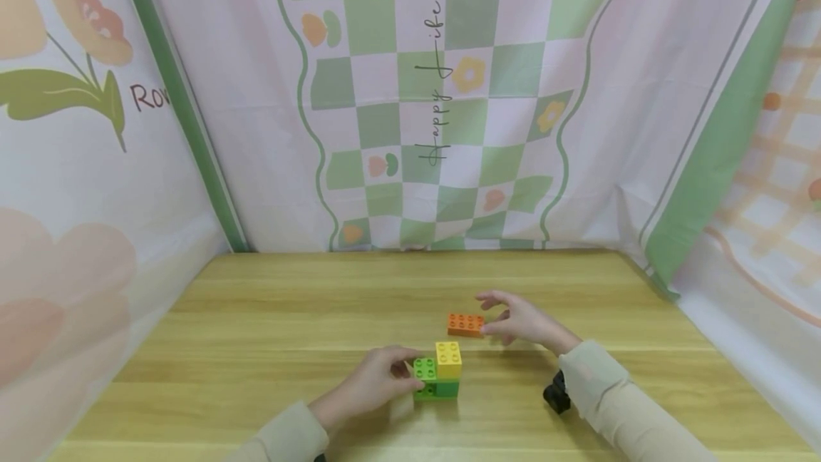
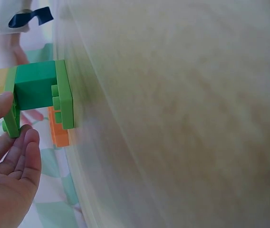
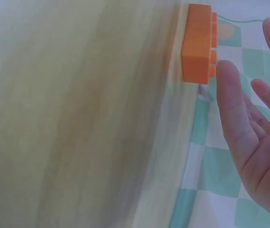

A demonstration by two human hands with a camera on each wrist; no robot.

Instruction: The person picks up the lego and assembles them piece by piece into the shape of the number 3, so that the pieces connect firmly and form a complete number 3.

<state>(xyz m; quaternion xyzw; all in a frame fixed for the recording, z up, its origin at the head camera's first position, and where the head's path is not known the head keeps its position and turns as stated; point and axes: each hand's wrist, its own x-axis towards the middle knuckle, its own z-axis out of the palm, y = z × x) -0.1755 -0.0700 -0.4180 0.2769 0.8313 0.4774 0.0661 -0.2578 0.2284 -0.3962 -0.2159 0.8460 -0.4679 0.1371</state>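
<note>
In the head view my left hand [image 1: 383,378] holds the left side of a small block stack on the table. The stack has a light green plate [image 2: 67,95] at the bottom, a dark green brick [image 2: 36,85] on it, another light green plate [image 1: 425,368] above, and a yellow brick [image 1: 448,360] on top at the right. Thumb and fingers pinch the overhanging upper plate. Behind the stack lies an orange brick [image 1: 465,325], studs up. My right hand [image 1: 522,321] is just right of this brick, fingers spread, with nothing held; the right wrist view shows the thumb near its studs.
The wooden table [image 1: 308,298] runs back to a hanging cloth [image 1: 426,102] with green and white checks. More printed cloth [image 1: 58,177] hangs at the left side and at the right. A black object [image 1: 556,394] sits at the right wrist, by the sleeve [image 1: 596,369].
</note>
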